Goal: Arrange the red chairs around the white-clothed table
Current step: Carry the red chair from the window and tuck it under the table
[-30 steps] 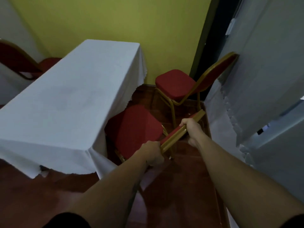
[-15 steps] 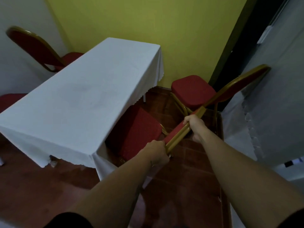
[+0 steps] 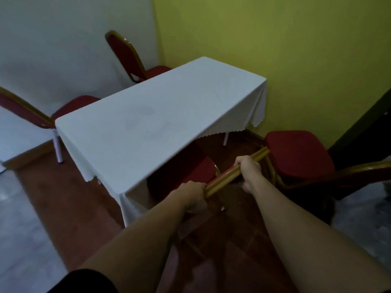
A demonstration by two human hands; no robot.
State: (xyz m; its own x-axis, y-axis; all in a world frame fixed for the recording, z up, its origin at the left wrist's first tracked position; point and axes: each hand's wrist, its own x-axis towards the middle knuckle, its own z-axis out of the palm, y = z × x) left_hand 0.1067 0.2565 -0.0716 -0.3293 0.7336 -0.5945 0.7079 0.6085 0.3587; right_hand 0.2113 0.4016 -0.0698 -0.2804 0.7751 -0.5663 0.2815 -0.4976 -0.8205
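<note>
A long table under a white cloth (image 3: 148, 115) runs away from me toward the yellow wall. Directly in front of me stands a red chair (image 3: 190, 172) with a gold frame, its seat partly tucked under the table's near right side. My left hand (image 3: 193, 195) and my right hand (image 3: 248, 171) both grip the top rail of its backrest. A second red chair (image 3: 296, 153) stands to the right, beside the held one. Two more red chairs sit on the table's far side: one at the left (image 3: 69, 106), one further back (image 3: 129, 58).
A yellow wall (image 3: 296, 49) closes off the table's far end and a white wall (image 3: 63, 39) runs behind the left chairs. A dark doorway (image 3: 364, 127) opens at the right. The floor is reddish-brown with pale patches at the left and right.
My view has swung left, bringing both chairs on the table's far side into sight. The held chair's seat now sits further under the cloth. Both hands keep their grip on the backrest.
</note>
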